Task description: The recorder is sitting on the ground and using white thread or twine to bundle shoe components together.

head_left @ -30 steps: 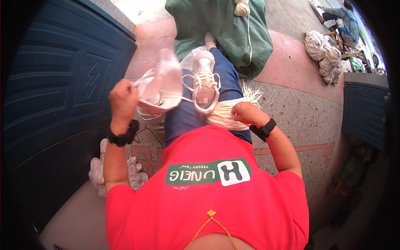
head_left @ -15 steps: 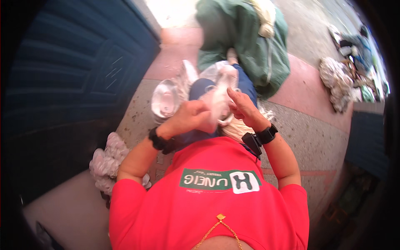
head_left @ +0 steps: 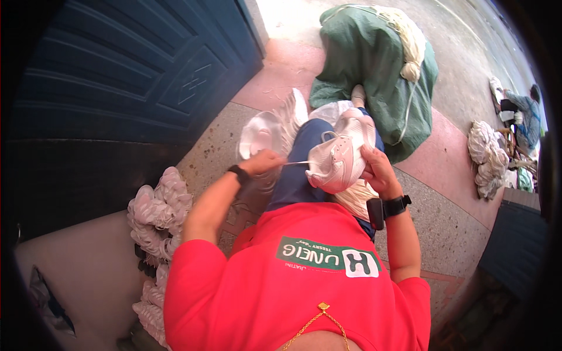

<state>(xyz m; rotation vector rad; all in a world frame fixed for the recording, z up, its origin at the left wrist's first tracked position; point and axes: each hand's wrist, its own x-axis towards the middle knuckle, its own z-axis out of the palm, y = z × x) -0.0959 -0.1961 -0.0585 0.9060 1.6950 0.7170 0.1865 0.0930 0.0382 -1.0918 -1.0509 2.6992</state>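
Pinching one taut lace (head_left: 297,162) near frame centre, the left hand (head_left: 263,162) was closed; the half-curled right hand (head_left: 379,171) gripped one shoe (head_left: 336,162).

Head-worn fisheye view, facing down; close, wide

Pink-and-grey floor (head_left: 433,213) under green sack (head_left: 372,73)

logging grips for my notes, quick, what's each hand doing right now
Left hand: closed, pinching a white lace stretched toward the pale shoe.
Right hand: holding the pale shoe by its side.
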